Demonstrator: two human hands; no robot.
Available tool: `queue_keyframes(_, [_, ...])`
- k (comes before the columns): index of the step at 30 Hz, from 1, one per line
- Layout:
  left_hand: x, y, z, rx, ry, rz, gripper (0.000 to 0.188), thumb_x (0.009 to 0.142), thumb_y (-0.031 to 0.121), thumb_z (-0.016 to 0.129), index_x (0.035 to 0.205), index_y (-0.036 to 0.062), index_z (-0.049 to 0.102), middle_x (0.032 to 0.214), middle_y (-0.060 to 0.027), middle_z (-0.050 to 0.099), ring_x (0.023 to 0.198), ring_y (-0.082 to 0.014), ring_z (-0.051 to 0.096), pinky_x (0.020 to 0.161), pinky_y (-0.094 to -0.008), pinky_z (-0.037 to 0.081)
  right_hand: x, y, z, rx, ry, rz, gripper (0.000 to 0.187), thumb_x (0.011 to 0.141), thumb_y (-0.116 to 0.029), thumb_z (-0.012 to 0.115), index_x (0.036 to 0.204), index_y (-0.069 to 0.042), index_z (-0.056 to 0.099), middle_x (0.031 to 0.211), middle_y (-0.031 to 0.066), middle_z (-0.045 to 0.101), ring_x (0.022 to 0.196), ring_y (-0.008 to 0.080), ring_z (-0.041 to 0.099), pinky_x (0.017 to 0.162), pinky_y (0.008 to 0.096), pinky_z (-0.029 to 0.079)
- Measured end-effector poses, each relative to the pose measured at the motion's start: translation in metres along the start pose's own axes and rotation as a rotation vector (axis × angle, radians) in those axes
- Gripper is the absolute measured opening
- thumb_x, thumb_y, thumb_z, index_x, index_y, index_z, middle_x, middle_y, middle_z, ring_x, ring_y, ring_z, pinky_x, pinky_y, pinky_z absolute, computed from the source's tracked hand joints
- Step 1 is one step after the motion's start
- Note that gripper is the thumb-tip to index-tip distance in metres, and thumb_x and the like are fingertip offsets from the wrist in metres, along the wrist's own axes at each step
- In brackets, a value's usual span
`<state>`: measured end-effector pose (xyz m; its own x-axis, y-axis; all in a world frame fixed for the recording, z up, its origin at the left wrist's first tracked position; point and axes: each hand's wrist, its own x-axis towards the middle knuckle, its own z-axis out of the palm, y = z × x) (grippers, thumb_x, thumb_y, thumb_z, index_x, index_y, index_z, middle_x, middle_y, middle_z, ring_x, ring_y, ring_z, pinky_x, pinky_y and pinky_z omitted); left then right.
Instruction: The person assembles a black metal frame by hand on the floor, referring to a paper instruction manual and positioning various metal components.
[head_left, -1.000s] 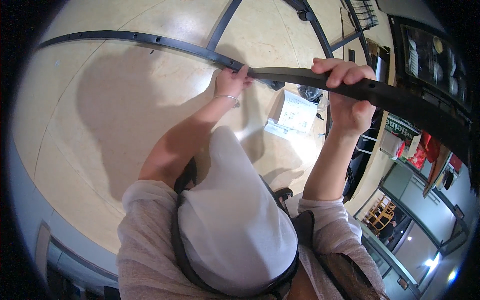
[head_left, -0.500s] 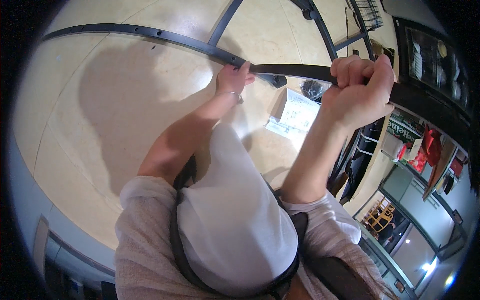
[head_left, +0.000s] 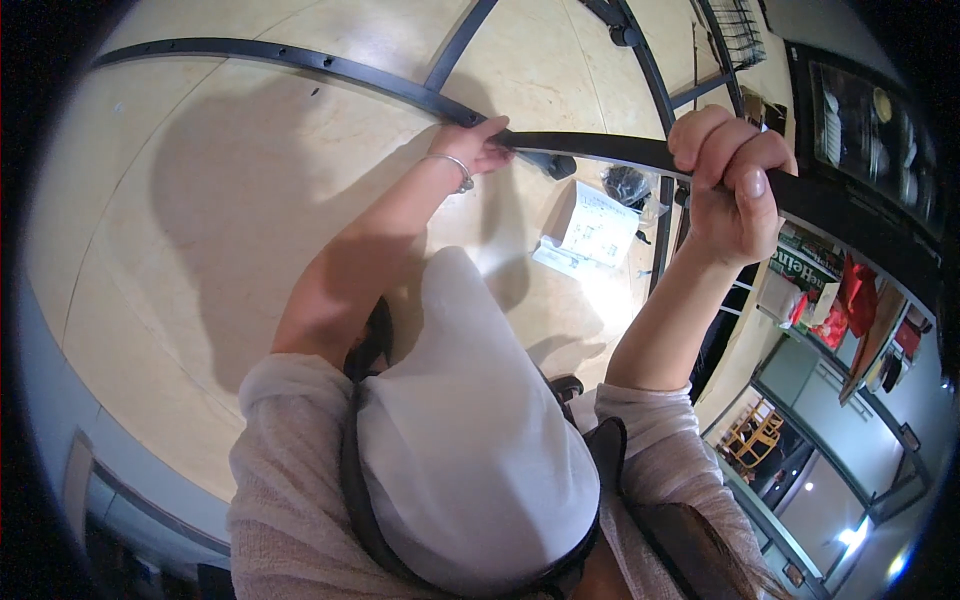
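Note:
A long black metal bar [head_left: 590,147] runs from mid-frame to the right edge. My right hand [head_left: 735,190] is closed around it, with the fingers over the top and the thumb folded in front. My left hand [head_left: 472,148] grips the bar's left end, where it meets a dark metal frame bar [head_left: 300,60] dotted with small holes. The left thumb lies over the top, while some of its fingers are hidden underneath. A bracelet [head_left: 462,180] circles my left wrist. Just beyond that hand is a black caster-like foot [head_left: 565,168].
A printed sheet [head_left: 590,232] lies on the pale tiled floor [head_left: 140,300], beside a clear plastic bag [head_left: 628,184] of dark parts. More dark frame bars [head_left: 650,75] stand at the far side. On the right are a glass-fronted cabinet [head_left: 868,125] and a red bag [head_left: 858,295].
My right hand has turned on the bar, bringing its curled fingers and thumb into view, and its forearm has swung right. The left hand stays at the joint; the frame shifts slightly in view.

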<state>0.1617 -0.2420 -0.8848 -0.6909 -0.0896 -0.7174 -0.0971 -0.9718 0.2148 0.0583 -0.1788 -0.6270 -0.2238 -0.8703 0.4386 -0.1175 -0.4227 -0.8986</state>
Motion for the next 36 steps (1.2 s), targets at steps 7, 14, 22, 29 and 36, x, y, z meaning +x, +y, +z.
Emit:
queue_keyframes(7, [-0.008,0.0,0.008,0.018,-0.046,-0.077,0.031,0.076,0.019,0.059,0.087,-0.0074,0.047,0.075,-0.019,0.057,0.063,-0.0274,0.06,0.058,-0.033,0.054,0.003,-0.006,0.009,0.055,0.027,0.013,0.027,0.08,-0.009,0.041,0.054,-0.006,0.035,0.039,0.005,0.034,0.032,0.011,0.032,0.029,0.0225,0.024])
queue_keyframes(14, [-0.004,-0.004,0.015,0.05,0.033,0.004,0.039,0.078,0.019,0.055,0.089,-0.017,0.044,0.077,-0.0249,0.058,0.062,-0.0298,0.061,0.053,-0.0289,0.054,0.001,-0.001,0.024,-0.17,0.365,-0.058,0.028,0.08,-0.009,0.041,0.053,-0.008,0.034,0.038,0.0028,0.034,0.03,0.0092,0.03,0.029,0.0233,0.025])
queue_keyframes(22, [-0.005,-0.002,0.011,0.033,0.042,-0.002,0.036,0.082,0.017,0.05,0.097,-0.0144,0.04,0.09,-0.0296,0.053,0.071,-0.0333,0.06,0.061,-0.0331,0.055,-0.003,0.006,0.035,-0.159,0.52,-0.068,0.024,0.079,-0.005,0.043,0.056,-0.008,0.036,0.039,0.002,0.034,0.03,0.0089,0.031,0.029,0.0241,0.026])
queue_keyframes(29, [-0.003,-0.002,0.014,0.085,0.086,0.009,0.043,0.081,0.024,0.051,0.088,-0.0178,0.043,0.078,-0.0259,0.057,0.063,-0.03,0.061,0.053,-0.0297,0.054,-0.005,0.009,0.033,-0.095,0.587,-0.018,0.022,0.079,-0.004,0.045,0.059,-0.007,0.039,0.041,0.0035,0.036,0.032,0.0094,0.032,0.031,0.0243,0.027])
queue_keyframes(36, [-0.035,0.022,0.011,0.788,0.158,0.09,0.054,0.08,0.043,0.044,0.058,-0.0053,0.055,0.055,-0.0123,0.057,0.049,-0.0181,0.057,0.047,-0.0274,0.046,-0.015,0.012,0.037,-0.104,0.579,-0.031,0.019,0.079,0.0,0.045,0.061,-0.004,0.039,0.043,0.0053,0.041,0.035,0.009,0.036,0.034,0.0225,0.028])
